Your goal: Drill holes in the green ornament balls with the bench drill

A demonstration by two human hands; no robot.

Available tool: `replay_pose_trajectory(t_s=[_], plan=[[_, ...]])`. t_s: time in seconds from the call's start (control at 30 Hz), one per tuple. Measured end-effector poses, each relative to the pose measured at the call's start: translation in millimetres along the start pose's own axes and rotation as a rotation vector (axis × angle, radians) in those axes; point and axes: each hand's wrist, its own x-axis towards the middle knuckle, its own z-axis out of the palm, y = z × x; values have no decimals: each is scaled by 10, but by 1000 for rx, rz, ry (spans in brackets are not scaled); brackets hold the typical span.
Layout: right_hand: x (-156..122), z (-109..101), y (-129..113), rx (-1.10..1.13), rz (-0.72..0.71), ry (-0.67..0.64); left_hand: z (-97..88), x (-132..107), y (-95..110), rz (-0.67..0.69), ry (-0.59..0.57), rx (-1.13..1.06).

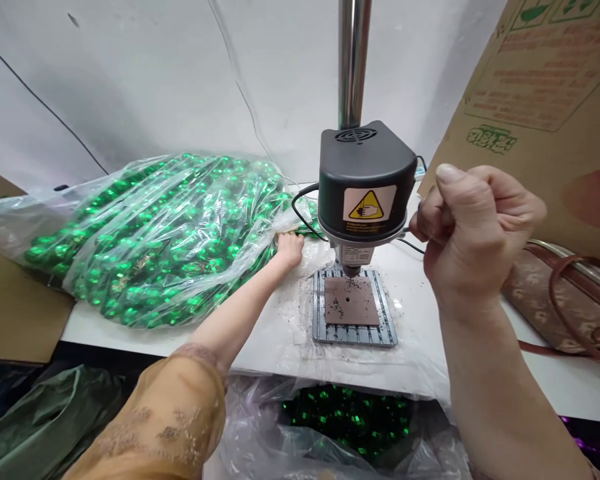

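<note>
My left hand (291, 249) is at the mouth of a clear plastic bag (275, 235) full of shiny green faceted balls (180, 233). Its fingers curl in among the plastic and green pieces, and whatever they hold is hidden. My right hand (475, 230) is raised in a fist around the lever (404, 231) at the right side of a small black bench drill press (367, 177). Below the drill's chuck (351, 271), a brown square block (360, 313) with a dark hole lies on a grooved grey base plate (320, 330). Dark shavings are scattered over both.
An open plastic bag (250, 433) with more green balls (350, 420) hangs below the table's front edge. At the right stand a large cardboard box (545, 113) and a patterned handbag (545, 293). A chrome column (354, 60) rises behind the drill. Purple shiny pieces show at lower right.
</note>
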Motion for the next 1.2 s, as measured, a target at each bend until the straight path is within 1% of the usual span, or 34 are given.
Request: replay_pose_trajectory(t_s=[0.07, 0.1, 0.13, 0.2, 0.27, 0.3, 0.33, 0.37, 0.4, 0.43, 0.53, 0.6, 0.73, 0.9, 1.07, 1.2], plan=[[-7, -2, 5, -6, -11, -4, -94, -125, 1, -22, -26, 29], [-9, -3, 7, -4, -14, -5, -136, -211, 11, -41, -51, -3], [-11, -3, 9, -1, -15, -5, -172, -309, 28, -72, -87, -80], [-12, -2, 11, 6, -17, -2, -217, -526, 85, -194, -180, -361], [-12, 0, 11, 18, -26, 2, -226, -737, 167, -368, -270, -701], [-12, 2, 10, 22, -27, 2, -220, -830, 212, -443, -299, -830], [-11, 4, 9, 26, -30, 1, -207, -911, 257, -499, -320, -927], [-11, 6, 8, 26, -31, 0, -190, -981, 300, -528, -337, -987], [-11, 7, 9, 24, -31, 0, -168, -1039, 338, -528, -347, -1008], [-11, 8, 10, 22, -31, 1, -143, -1087, 371, -505, -349, -992], [-9, 6, 19, 38, -34, -2, -52, -1184, 432, -408, -338, -850], [-6, 0, 28, 46, -37, -9, 11, -1219, 447, -390, -313, -798], [-3, -14, 50, 42, -39, -8, 101, -1242, 450, -371, -276, -761], [-8, -26, 71, -15, -36, -6, 174, -1249, 448, -343, -294, -726], [-16, -41, 77, -66, -46, -29, 294, -1239, 436, -332, -295, -709], [-14, -40, 78, -32, -41, -24, 362, -1220, 457, -276, -242, -732]])
